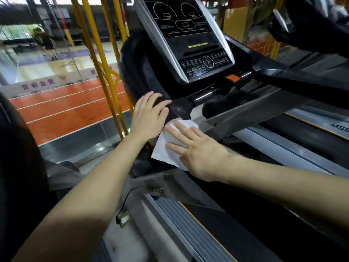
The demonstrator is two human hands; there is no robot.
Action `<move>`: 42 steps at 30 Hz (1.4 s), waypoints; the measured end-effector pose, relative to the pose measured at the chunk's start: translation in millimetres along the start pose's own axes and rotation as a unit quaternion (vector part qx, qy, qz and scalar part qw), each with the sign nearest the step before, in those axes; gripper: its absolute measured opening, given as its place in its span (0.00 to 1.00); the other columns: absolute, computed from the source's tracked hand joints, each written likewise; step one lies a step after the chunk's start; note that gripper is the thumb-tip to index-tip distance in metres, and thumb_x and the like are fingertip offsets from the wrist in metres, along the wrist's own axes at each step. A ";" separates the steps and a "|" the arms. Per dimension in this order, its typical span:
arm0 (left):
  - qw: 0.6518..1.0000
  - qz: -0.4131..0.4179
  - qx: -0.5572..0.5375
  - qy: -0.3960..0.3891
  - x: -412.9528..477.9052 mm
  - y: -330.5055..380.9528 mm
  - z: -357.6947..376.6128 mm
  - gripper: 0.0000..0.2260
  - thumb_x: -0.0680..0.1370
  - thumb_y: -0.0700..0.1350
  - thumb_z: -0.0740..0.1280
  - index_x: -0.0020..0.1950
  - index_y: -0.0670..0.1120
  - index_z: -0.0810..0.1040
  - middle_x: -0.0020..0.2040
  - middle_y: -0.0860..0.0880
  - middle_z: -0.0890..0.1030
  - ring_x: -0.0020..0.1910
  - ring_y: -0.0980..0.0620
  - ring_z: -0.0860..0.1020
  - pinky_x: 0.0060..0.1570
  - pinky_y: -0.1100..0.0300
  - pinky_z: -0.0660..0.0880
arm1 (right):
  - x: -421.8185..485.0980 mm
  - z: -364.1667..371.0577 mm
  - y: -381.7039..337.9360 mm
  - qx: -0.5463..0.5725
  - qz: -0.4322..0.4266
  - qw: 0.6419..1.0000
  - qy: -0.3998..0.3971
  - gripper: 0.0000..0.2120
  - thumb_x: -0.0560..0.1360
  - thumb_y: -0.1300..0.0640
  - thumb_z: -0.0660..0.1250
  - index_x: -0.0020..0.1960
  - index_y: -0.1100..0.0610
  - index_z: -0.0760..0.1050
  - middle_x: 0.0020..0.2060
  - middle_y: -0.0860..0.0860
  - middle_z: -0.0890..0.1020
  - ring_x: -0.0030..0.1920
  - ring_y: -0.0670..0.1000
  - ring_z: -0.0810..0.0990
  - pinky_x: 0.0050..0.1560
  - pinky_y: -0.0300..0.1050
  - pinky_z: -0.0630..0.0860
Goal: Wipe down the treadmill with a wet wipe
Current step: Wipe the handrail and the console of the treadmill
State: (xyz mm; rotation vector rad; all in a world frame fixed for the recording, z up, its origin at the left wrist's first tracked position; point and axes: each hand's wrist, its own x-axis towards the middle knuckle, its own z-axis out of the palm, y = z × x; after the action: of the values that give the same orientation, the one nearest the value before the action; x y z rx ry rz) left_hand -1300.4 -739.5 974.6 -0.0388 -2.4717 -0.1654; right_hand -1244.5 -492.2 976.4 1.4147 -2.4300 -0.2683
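Note:
The treadmill fills the view, with its black console panel [190, 38] tilted at the top and its dark belt [255, 220] running to the lower right. My left hand [149, 116] grips the black left handrail [179, 106] just below the console, fingers curled over its top. A white wet wipe [164, 150] lies against the handrail's lower part. My right hand [196, 150] presses flat on the wipe, fingers straight and spread, pointing up-left. Part of the wipe is hidden under that hand.
Yellow metal posts [105, 72] stand left of the treadmill, in front of a glass wall and an orange floor [66, 114]. A grey side rail [188, 233] borders the belt. Another treadmill's black handrail [309, 21] shows at the top right. A person stands far off at the left.

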 end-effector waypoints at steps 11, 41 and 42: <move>0.968 0.166 0.005 -0.186 -17.5 118.8 -22.5 0.23 0.86 0.57 0.51 0.42 0.55 0.81 0.47 0.51 0.82 0.56 0.43 0.80 0.61 0.46 0.74 | -147.7 22.3 -76.7 -0.241 0.113 0.960 -0.081 0.46 0.80 0.40 0.63 0.86 0.54 0.39 0.81 0.63 0.27 0.80 0.69 0.25 0.79 0.76 0.36; 0.929 0.203 0.059 -0.303 -66.5 233.7 -18.0 0.39 0.74 0.73 0.42 0.65 0.58 0.84 0.64 0.48 0.83 0.63 0.43 0.80 0.53 0.49 0.71 | -350.7 61.8 -115.4 -0.275 0.293 0.915 -0.032 0.43 0.66 0.57 0.66 0.82 0.49 0.66 0.85 0.58 0.57 0.85 0.64 0.50 0.81 0.71 0.34; 0.929 0.206 0.069 -0.300 -67.4 233.8 -20.2 0.37 0.76 0.73 0.43 0.66 0.57 0.84 0.67 0.47 0.83 0.65 0.42 0.80 0.54 0.48 0.71 | -309.9 64.6 -113.9 -0.264 0.273 0.925 -0.018 0.43 0.67 0.56 0.66 0.83 0.49 0.65 0.84 0.57 0.59 0.85 0.63 0.52 0.81 0.70 0.34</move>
State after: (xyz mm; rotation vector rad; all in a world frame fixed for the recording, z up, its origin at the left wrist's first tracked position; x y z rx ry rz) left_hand -1218.8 -509.4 974.3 -0.6290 -2.9993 0.2385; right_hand -1032.6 -278.6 825.9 0.4876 -2.4014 -0.7398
